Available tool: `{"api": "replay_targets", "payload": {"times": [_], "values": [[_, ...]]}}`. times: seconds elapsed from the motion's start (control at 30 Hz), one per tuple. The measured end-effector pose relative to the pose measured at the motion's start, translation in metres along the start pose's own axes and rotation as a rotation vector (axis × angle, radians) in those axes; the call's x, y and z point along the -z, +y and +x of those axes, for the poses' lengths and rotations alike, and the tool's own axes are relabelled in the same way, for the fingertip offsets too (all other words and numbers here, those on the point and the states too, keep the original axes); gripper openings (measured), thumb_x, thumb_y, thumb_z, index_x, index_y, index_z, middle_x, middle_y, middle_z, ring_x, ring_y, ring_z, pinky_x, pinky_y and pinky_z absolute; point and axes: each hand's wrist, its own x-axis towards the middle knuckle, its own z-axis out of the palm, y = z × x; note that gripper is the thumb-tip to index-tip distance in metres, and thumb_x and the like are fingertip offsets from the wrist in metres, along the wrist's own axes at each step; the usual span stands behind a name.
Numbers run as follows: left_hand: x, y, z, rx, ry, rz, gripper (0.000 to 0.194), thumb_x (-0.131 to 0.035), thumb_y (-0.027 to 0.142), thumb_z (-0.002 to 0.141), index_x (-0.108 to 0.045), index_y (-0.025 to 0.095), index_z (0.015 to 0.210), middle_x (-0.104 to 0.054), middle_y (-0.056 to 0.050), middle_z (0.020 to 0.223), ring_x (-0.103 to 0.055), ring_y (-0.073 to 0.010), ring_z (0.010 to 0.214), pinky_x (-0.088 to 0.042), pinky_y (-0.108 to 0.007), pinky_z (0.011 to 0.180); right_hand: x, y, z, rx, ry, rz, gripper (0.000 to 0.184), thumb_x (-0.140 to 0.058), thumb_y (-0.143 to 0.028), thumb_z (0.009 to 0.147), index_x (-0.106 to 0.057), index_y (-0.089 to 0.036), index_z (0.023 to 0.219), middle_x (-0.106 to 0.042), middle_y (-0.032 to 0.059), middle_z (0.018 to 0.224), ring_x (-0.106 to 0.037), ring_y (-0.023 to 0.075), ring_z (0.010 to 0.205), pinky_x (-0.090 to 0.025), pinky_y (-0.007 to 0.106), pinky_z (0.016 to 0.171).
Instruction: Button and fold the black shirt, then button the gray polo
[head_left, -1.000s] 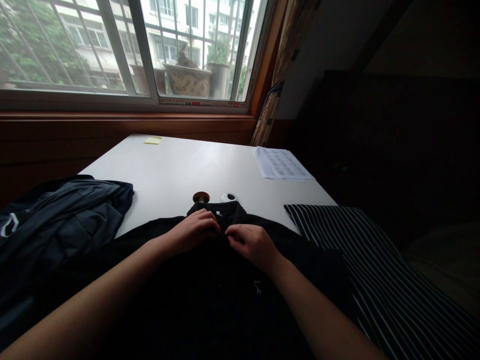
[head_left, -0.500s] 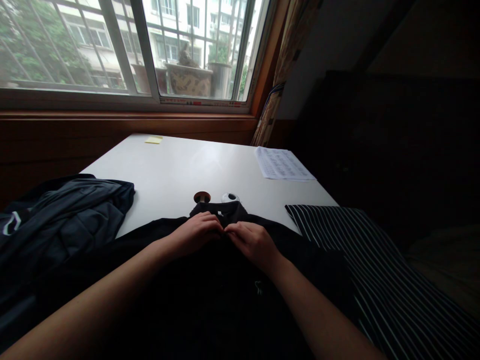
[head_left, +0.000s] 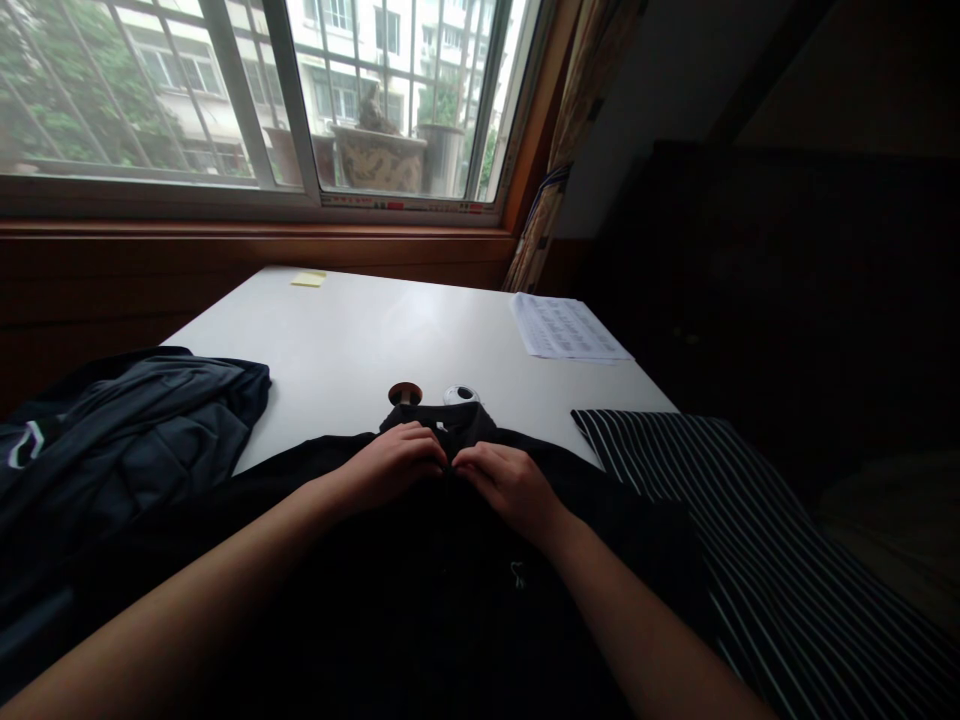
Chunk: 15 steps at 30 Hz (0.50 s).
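Observation:
A black collared shirt (head_left: 442, 600) lies spread over the near part of the white table, its collar (head_left: 469, 421) toward the window. A small light emblem shows on its chest at the right. My left hand (head_left: 401, 460) is closed on the front of the shirt just below the collar, fingertips curled under. Close beside it, my right hand (head_left: 506, 480) pinches the opposite edge of the shirt's front opening. A narrow gap separates the two sets of fingertips. Whatever small part lies between the fingers is hidden in the dark cloth.
A dark grey garment (head_left: 150, 430) is heaped at the left, and a striped cloth (head_left: 750, 500) lies at the right. Printed papers (head_left: 568, 328) and a yellow sticky note (head_left: 308, 279) rest on the white table (head_left: 360, 330). Beyond the collar are a round hole (head_left: 406, 394) and a white ring (head_left: 460, 395).
My right fingertips have shifted slightly to the right, widening the gap between the hands a little. The shirt and the left hand stay almost the same.

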Motion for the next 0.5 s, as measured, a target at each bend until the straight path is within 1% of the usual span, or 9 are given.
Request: {"api": "replay_targets", "payload": {"times": [0.13, 0.37, 0.5], "values": [[0.0010, 0.0018, 0.0006, -0.002, 0.005, 0.002, 0.020, -0.054, 0.033, 0.102, -0.069, 0.020, 0.100, -0.070, -0.006, 0.099, -0.061, -0.0203, 0.095, -0.048, -0.034, 0.087, -0.0003, 0.0010, -0.0007, 0.006, -0.005, 0.005, 0.010, -0.056, -0.023, 0.101, -0.066, -0.022, 0.101, -0.069, 0.0020, 0.084, -0.065, 0.0162, 0.074, -0.050, 0.028, 0.072], [-0.0009, 0.0012, -0.0001, -0.005, -0.014, 0.060, 0.021, -0.053, 0.034, 0.103, -0.068, 0.019, 0.099, -0.071, -0.006, 0.098, -0.061, -0.0209, 0.094, -0.046, -0.036, 0.086, -0.0047, 0.0033, -0.0004, 0.007, -0.006, -0.030, 0.011, -0.056, -0.025, 0.101, -0.067, -0.023, 0.102, -0.070, 0.0025, 0.086, -0.065, 0.0165, 0.076, -0.050, 0.028, 0.072], [-0.0007, 0.0021, 0.0001, -0.003, -0.014, 0.061, 0.020, -0.053, 0.033, 0.103, -0.067, 0.019, 0.099, -0.071, -0.006, 0.097, -0.062, -0.0210, 0.094, -0.046, -0.036, 0.085, -0.0057, 0.0001, 0.0009, 0.006, 0.042, -0.014, 0.007, -0.059, -0.025, 0.100, -0.065, -0.023, 0.101, -0.068, 0.0027, 0.086, -0.065, 0.0168, 0.077, -0.051, 0.028, 0.073]]}}
